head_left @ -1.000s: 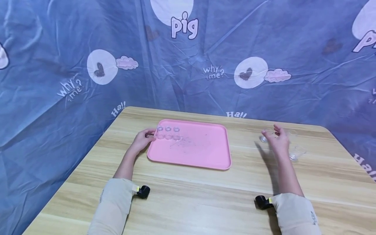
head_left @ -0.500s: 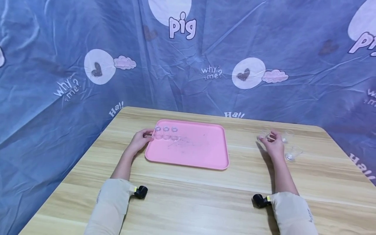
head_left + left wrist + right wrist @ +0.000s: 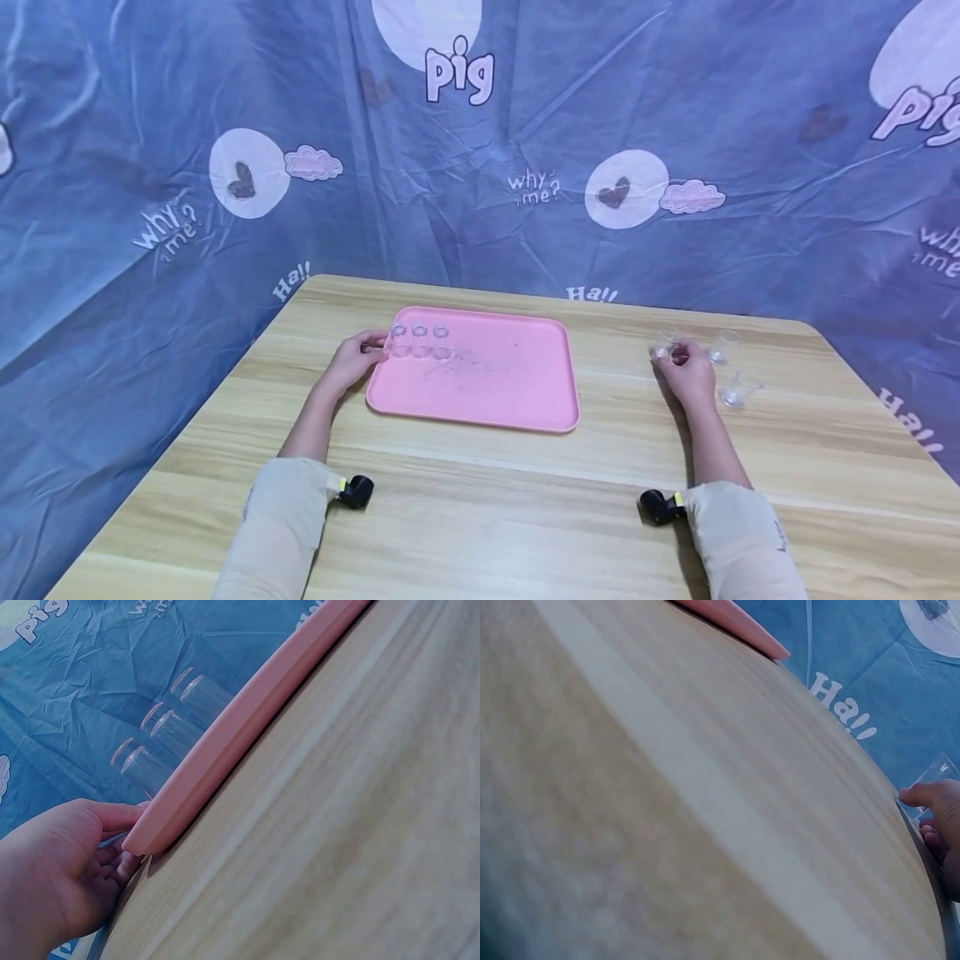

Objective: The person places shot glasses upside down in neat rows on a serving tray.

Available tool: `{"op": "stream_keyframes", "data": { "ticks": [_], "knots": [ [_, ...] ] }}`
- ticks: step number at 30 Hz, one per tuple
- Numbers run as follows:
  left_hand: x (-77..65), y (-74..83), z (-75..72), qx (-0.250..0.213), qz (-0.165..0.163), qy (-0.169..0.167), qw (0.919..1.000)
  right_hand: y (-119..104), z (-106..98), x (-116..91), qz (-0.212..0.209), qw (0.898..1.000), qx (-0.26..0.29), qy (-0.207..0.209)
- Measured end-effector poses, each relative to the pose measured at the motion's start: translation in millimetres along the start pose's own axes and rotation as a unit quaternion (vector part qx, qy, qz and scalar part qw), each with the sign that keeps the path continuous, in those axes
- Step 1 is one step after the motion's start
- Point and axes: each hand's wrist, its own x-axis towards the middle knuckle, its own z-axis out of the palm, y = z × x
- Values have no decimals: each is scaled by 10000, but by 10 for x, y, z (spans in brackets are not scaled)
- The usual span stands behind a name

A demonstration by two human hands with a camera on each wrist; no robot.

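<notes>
My left hand [image 3: 351, 365] is at the left edge of the pink tray [image 3: 517, 392]. In the left wrist view its thumb and fingers pinch the tray's rim [image 3: 202, 757] near a corner. Several small clear cups [image 3: 420, 332] stand in two short rows at the back left of the tray. Over on the right, my right hand [image 3: 692, 379] grips another clear cup [image 3: 660, 353] low down near the table surface. The right wrist view catches only part of that hand, with the transparent cup [image 3: 934, 771] at its fingers; the hand hides some of the cup.
Two more clear cups stand beside my right hand: one behind it [image 3: 717, 354], one to its right [image 3: 735, 398]. A wooden table [image 3: 480, 508] lies beneath everything, and a blue printed cloth [image 3: 480, 225] hangs along its far and left sides.
My right hand has come down and slightly left, its fingers closing on the left clear cup. The left hand stays at the tray's edge. The whole head view has shifted slightly.
</notes>
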Motion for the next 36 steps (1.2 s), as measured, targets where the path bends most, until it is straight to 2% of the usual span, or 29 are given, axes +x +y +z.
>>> {"op": "stream_keyframes", "data": {
  "ticks": [13, 20, 36],
  "knots": [
    [0, -27, -18, 22, 49, 5, 10000, -34, 13, 23, -232, 9985, -487, 42],
    [23, -40, -26, 31, 30, -7, 10000, -75, -10, 53, -206, 9981, -537, -204],
    [20, -25, -5, -1, -29, -57, 10000, -46, -56, -9, -348, 9976, -561, -200]
  ]
}}
